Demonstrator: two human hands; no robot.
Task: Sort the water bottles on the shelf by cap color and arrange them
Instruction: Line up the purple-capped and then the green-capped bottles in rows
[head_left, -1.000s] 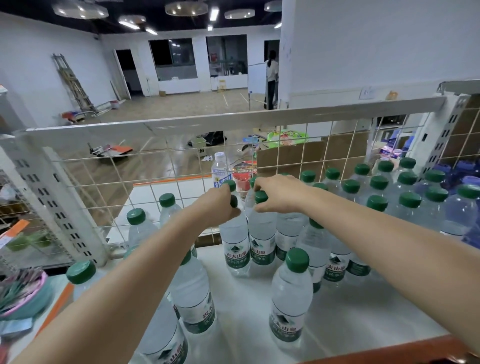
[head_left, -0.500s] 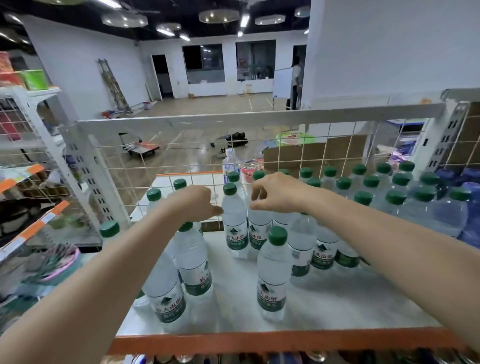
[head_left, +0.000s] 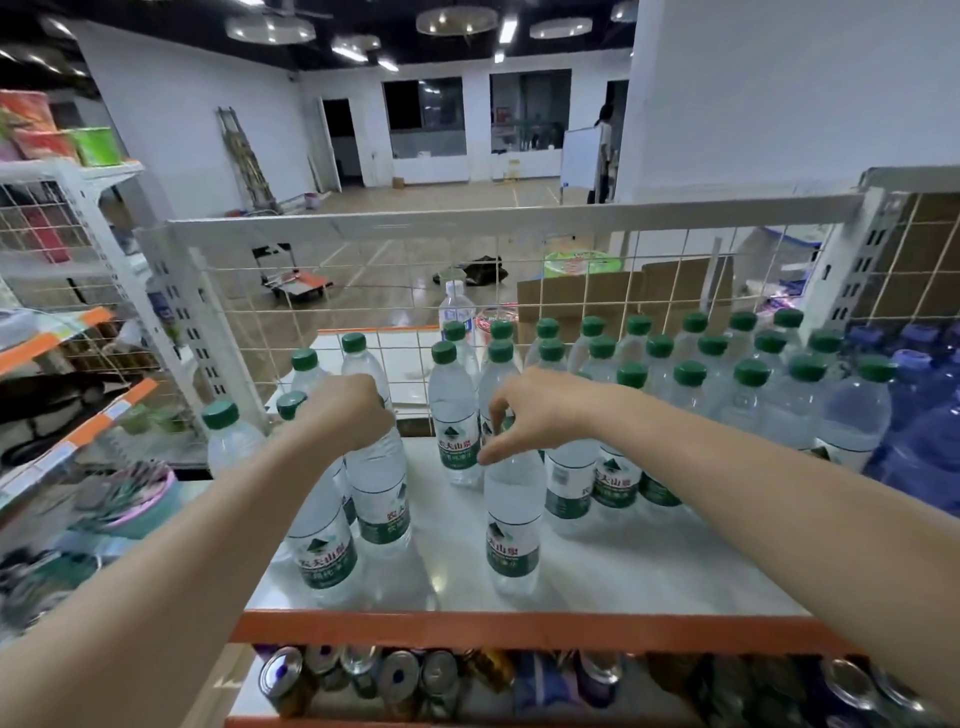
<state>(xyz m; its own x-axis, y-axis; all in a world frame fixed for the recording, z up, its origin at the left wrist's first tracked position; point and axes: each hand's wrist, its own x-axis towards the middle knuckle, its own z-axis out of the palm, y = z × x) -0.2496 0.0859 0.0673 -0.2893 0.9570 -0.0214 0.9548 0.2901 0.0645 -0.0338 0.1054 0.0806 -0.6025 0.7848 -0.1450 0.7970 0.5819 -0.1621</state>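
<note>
You stand in a shop: beyond your hands green-capped water bottles (head_left: 691, 374) fill a white wire-backed shelf (head_left: 519, 623), drink cans (head_left: 395, 675) stocked below, more goods racks (head_left: 62, 249) left.

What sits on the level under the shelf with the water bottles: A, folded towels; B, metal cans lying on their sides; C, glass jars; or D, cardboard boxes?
B: below the shelf's orange front edge, round metal can ends face outward in a row.

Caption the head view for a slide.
Both hands grip green-capped bottles on the shelf.
</note>
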